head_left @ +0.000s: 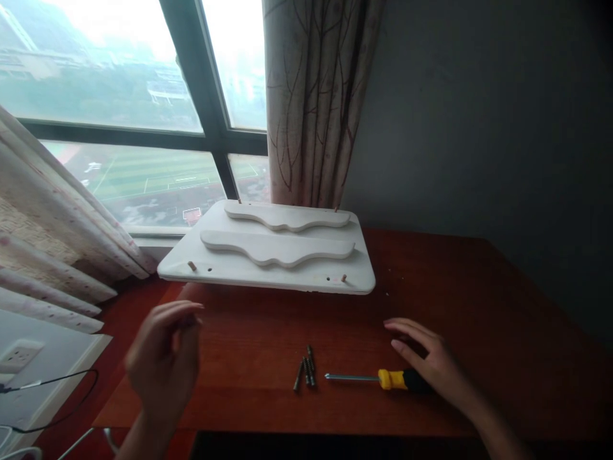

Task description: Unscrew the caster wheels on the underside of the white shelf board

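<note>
My left hand is raised over the table's front left, fingers curled toward the thumb. Something small and dark shows at its fingertips, too unclear to name. My right hand hovers with fingers apart by the handle of a yellow and black screwdriver, whose shaft points left. Several dark screws lie in a small bunch left of its tip. Behind them rests a white board bearing two loose-looking wavy white strips, the front strip and the back strip. Wooden dowels stick up near the board's corners.
The reddish-brown wooden table stands against a dark wall. A window and patterned curtains are behind the board. At the lower left, a wall socket and a black cable sit beside the table.
</note>
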The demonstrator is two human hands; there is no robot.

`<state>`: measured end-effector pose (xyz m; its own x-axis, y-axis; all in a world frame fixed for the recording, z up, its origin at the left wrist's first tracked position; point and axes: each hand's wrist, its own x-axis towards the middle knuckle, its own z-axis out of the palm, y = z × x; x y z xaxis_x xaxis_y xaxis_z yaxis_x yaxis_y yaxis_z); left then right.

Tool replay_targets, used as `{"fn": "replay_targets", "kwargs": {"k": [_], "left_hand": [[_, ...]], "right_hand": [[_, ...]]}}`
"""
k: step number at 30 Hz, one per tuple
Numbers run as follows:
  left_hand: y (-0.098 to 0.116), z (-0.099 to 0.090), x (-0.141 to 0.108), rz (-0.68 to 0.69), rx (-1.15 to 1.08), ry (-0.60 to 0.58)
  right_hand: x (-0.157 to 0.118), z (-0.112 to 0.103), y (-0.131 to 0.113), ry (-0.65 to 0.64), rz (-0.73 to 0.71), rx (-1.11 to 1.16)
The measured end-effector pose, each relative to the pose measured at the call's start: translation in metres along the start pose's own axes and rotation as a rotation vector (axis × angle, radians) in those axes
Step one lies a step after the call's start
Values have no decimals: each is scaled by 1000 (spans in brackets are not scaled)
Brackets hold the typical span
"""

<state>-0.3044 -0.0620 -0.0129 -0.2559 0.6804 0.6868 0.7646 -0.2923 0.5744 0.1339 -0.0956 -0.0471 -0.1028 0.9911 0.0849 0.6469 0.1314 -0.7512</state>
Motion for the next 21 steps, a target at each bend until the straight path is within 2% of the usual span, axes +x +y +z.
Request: {"fn": "replay_targets", "kwargs": {"k": [2, 3, 5, 7, 12, 21], "left_hand": [[21, 8, -25, 161, -83, -376], [28, 12, -34, 227, -81, -501], [39, 21, -47, 328, -52, -712], [45, 29, -54, 361, -13, -846], [50, 43, -62, 357, 92, -986], [56, 53, -63, 305, 165, -997]], "right_hand": [[-15, 0, -5, -60, -50, -65], [-22, 1, -6, -79, -74, -96], [-32, 3, -8, -99, -111, -145], [-40, 6, -8, -95, -141, -179], [-54, 10, -1, -42, -186, -239], [-57, 15, 16, 66, -231, -256]]}}
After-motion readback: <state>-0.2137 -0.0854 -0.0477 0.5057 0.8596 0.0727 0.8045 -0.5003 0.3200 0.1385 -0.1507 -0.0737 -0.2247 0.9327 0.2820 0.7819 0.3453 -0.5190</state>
